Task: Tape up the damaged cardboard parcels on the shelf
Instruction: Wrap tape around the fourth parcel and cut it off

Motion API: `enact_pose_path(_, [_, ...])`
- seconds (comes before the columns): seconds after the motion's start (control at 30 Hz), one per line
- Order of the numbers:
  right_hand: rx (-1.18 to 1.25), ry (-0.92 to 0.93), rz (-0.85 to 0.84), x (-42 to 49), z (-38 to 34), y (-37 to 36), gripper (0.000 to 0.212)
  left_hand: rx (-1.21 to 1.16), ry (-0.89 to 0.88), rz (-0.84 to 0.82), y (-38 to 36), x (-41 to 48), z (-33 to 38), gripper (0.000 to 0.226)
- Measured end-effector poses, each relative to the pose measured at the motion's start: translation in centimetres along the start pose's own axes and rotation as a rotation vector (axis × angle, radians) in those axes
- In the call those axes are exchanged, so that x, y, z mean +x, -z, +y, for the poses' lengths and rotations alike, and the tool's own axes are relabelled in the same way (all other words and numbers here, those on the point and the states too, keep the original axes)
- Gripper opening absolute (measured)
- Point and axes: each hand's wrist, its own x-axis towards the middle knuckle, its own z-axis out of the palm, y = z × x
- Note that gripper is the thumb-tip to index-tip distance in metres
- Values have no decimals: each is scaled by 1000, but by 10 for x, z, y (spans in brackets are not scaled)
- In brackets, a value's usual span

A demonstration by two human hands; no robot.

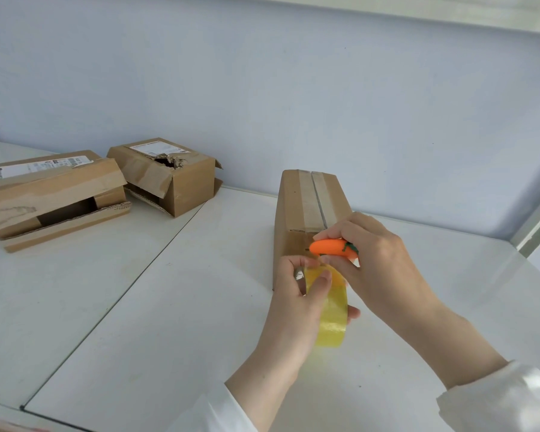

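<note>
- The left hand (296, 294) had its grip closed round a tape roll (331, 319), yellowish and clear, with the thumb laid across its front.
- The right hand (378, 263) pinched a small orange carrot-shaped cutter (329, 247) just above the roll, close to the near end of the long parcel (309, 198).
- That parcel lay on the white shelf (169, 307), with tape running along its top seam.
- Well off to the left sat the torn parcel (169, 174), a ragged hole in its top, and beside it the gaping parcel (50, 194), its side open.
</note>
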Motion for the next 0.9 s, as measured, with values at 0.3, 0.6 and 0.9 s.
enact_pose_path(0.3, [-46, -3, -24, 5, 5, 8, 22, -34, 17, 6, 1, 1, 3, 10])
enact_pose_path(0.6, [-99, -23, -37, 0, 17, 29, 23, -27, 29, 15, 2, 0, 7, 11])
enact_pose_path(0.9, [129, -269, -14, -12, 16, 51, 20, -17, -5, -3, 1, -4, 4, 13])
